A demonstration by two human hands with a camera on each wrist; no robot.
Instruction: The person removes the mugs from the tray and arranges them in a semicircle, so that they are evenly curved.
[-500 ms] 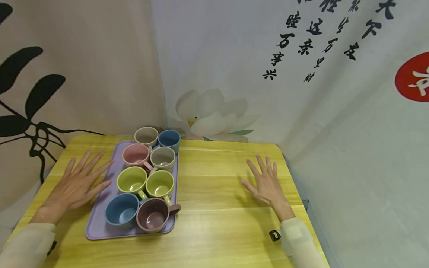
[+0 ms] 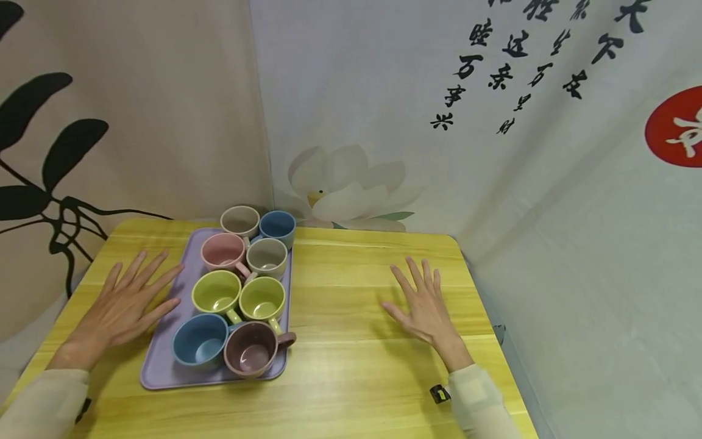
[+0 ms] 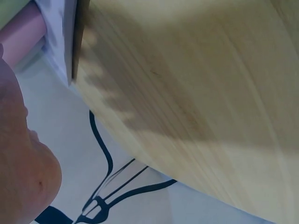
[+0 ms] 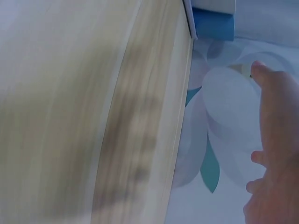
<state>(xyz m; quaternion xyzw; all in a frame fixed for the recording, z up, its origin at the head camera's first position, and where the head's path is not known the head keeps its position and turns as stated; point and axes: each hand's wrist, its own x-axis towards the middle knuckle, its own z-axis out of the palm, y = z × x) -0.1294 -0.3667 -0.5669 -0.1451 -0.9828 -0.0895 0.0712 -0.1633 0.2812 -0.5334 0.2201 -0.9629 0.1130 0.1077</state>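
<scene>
Left hand (image 2: 122,306) lies flat with spread fingers, just left of the tray (image 2: 164,360) with 8 cups (image 2: 216,294). Right hand (image 2: 422,308), fingers also spread, is well right of the tray.

Both hands lie palm down, fingers straight and spread, holding nothing. The left hand (image 2: 123,308) points forward and slightly right, its forearm in a pale sleeve (image 2: 44,402) running back to the lower left. The right hand (image 2: 425,311) angles forward-left, its sleeved wrist (image 2: 477,396) wearing a small dark strap
</scene>
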